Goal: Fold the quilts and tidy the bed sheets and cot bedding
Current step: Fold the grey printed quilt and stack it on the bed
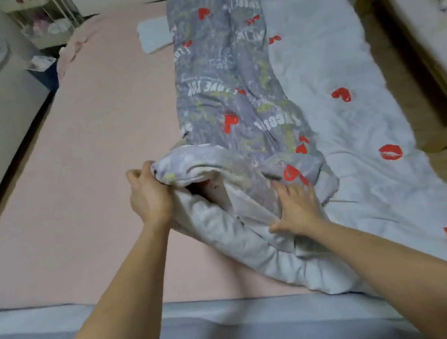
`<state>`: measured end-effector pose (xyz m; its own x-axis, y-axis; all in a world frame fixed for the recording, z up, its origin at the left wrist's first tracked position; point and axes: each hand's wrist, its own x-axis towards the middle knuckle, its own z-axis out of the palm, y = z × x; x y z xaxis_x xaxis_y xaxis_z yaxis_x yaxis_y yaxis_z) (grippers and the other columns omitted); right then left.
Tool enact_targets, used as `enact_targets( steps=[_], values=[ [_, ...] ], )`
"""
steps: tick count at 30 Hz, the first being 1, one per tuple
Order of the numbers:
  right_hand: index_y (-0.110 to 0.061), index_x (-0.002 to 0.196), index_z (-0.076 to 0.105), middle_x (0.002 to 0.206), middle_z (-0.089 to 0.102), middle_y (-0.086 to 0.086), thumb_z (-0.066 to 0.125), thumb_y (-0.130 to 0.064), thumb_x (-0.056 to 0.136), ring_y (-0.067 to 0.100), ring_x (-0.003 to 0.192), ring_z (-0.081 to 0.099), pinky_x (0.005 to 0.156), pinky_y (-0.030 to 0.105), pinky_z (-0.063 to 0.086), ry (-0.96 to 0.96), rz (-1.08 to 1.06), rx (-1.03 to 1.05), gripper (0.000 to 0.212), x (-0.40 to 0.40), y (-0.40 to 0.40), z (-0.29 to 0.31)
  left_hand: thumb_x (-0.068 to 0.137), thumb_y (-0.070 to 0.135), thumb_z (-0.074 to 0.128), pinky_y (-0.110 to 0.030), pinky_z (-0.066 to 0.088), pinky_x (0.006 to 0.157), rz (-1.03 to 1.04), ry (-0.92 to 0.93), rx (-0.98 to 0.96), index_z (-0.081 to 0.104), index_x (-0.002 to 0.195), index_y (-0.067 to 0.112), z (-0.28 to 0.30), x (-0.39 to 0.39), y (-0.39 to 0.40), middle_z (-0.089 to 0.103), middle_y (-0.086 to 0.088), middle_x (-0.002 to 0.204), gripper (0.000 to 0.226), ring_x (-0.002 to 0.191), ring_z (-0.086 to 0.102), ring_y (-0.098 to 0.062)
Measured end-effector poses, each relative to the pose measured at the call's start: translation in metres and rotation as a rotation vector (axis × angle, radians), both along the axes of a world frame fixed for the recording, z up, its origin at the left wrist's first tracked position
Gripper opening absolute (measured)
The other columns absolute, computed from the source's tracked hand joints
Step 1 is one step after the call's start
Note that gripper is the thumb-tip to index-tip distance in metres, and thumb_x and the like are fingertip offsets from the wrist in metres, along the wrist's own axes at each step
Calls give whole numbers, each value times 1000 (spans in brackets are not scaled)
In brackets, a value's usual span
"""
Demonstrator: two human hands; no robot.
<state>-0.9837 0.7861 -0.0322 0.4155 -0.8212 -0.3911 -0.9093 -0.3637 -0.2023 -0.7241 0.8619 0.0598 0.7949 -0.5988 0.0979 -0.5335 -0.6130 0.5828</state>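
Left hand [148, 193] clamped on the near rolled edge of the grey printed quilt [228, 83], right hand [296, 205] spread flat, pressing its bunched white underside; hands apart. Quilt heaped lengthwise down the bed, half over the pink sheet [101, 157]. Probably soft, bulky, limp and prone to slump; best gripped at corners and hems
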Motion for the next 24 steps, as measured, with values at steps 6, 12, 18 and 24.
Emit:
enact_targets(
  steps=[6,12,18,24],
  values=[
    [-16,153,-5,160,-1,13,68,-58,75,27,148,1,118,41,17,203,81,166,114,-36,42,-71,95,14,43,-37,40,71,-380,-400,677,60,114,15,-36,-21,0,51,-10,117,26,113,44,-33],
    [-10,152,-11,157,-19,18,66,-39,84,31,147,-10,104,40,41,242,118,85,106,-17,60,-112,85,45,63,-48,34,102,-566,-291,1047,22,145,10,-88,-44,13,30,-10,143,80,131,33,-31],
    [-2,135,41,141,36,19,36,-11,98,32,125,42,90,43,43,255,198,-23,39,-14,34,-127,91,21,57,-45,50,72,-785,-242,574,32,147,15,-133,-41,36,46,-9,128,61,107,53,-33],
    [-13,119,58,113,53,20,56,-14,86,35,104,53,56,39,41,120,103,-538,34,-22,-10,-61,98,29,46,-33,46,91,-942,-644,1114,63,124,23,-114,14,31,59,-1,127,32,123,49,-24]
  ],
)
